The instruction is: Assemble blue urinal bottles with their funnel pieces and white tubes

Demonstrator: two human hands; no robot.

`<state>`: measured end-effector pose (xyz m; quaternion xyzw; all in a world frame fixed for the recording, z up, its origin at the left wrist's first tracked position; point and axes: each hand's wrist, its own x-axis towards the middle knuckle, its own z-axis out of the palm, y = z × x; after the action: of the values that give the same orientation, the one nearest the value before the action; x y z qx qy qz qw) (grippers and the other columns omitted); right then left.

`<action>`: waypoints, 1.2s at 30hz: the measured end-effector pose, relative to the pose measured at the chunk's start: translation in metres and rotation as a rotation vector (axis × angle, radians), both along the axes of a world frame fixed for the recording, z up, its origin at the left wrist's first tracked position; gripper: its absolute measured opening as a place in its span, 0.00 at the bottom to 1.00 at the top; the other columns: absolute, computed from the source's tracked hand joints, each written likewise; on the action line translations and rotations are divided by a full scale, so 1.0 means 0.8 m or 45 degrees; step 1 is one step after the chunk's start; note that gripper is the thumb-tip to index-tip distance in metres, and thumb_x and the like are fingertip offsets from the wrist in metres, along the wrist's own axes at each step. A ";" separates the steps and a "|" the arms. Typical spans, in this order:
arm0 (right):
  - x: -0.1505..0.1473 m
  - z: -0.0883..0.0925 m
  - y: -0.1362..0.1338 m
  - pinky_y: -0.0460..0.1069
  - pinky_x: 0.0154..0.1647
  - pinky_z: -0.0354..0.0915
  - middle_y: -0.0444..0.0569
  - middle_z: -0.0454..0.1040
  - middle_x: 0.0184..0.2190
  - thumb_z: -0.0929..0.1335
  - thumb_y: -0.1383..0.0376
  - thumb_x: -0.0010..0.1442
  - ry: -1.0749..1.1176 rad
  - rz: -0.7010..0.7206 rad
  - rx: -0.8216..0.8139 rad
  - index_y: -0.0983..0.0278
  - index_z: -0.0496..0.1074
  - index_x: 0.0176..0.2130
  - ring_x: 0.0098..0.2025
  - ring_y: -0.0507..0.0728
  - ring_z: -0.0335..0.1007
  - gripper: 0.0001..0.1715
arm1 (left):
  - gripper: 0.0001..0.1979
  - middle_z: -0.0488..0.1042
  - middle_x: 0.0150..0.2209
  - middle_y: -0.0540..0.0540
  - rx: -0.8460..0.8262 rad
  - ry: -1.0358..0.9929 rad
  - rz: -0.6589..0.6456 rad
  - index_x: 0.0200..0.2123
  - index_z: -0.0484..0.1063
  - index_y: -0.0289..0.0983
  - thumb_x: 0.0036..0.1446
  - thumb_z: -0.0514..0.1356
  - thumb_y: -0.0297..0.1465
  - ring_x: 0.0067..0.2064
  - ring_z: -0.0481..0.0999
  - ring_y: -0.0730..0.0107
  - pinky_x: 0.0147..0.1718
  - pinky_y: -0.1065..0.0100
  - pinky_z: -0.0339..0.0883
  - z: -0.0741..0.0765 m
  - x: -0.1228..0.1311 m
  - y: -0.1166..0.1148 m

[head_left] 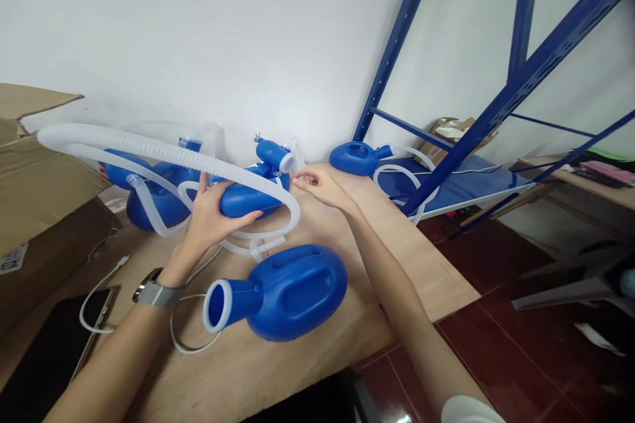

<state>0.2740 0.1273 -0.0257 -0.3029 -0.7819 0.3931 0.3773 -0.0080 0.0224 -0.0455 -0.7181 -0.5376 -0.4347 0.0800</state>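
Note:
My left hand (211, 211) is wrapped round a blue plastic urinal bottle (255, 201), thumb in front, fingers mostly hidden behind it. A white ribbed hose (198, 158) arches over that hand and curls round the bottle's right end. At the right end of the held bottle, my right hand (322, 188) is closed in a pinch; what lies between its fingertips, if anything, is too small to make out. Nearer to me another blue urinal bottle (297, 294) lies on its side, its white-rimmed mouth facing left. Behind the held one is a smaller blue piece with a white-rimmed opening (272, 155).
More blue urinal bottles (156, 201) with hoses stand at left; another bottle (354, 157) is at the table's back right. A cardboard box (44, 225), a dark tablet (54, 350) and a white cable (84, 307) lie left. Blue metal shelving (476, 125) rises beyond the wooden table's (436, 291) right edge.

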 end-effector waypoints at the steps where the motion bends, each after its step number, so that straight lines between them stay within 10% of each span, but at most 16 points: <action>1: -0.002 -0.001 -0.002 0.47 0.34 0.60 0.43 0.73 0.29 0.74 0.50 0.62 -0.093 0.041 0.043 0.65 0.81 0.41 0.31 0.52 0.64 0.20 | 0.32 0.83 0.48 0.42 -0.007 0.018 -0.007 0.53 0.75 0.42 0.49 0.72 0.51 0.57 0.79 0.40 0.64 0.41 0.67 -0.001 0.000 0.001; 9: -0.031 -0.006 -0.028 0.50 0.43 0.65 0.45 0.73 0.33 0.68 0.50 0.69 0.056 0.243 0.166 0.63 0.75 0.34 0.37 0.55 0.67 0.21 | 0.29 0.84 0.47 0.41 0.080 0.076 -0.047 0.51 0.75 0.40 0.54 0.67 0.53 0.52 0.83 0.43 0.72 0.36 0.51 -0.011 0.001 0.009; 19: -0.060 -0.027 -0.041 0.49 0.33 0.60 0.41 0.60 0.25 0.75 0.43 0.57 0.336 0.193 -0.178 0.61 0.63 0.24 0.30 0.52 0.57 0.30 | 0.30 0.83 0.46 0.44 0.036 -0.025 -0.039 0.48 0.76 0.42 0.47 0.70 0.54 0.56 0.80 0.40 0.68 0.37 0.61 -0.010 0.002 0.008; 36: -0.055 -0.036 -0.032 0.48 0.34 0.61 0.42 0.66 0.25 0.75 0.40 0.56 0.412 0.199 -0.208 0.63 0.73 0.27 0.29 0.51 0.59 0.30 | 0.30 0.83 0.47 0.43 -0.130 -0.111 0.065 0.44 0.79 0.43 0.43 0.70 0.56 0.65 0.71 0.32 0.64 0.38 0.66 -0.003 0.004 0.004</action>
<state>0.2302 0.1017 -0.0542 -0.2038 -0.6977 0.5269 0.4406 -0.0046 0.0260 -0.0476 -0.6875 -0.5803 -0.4354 0.0307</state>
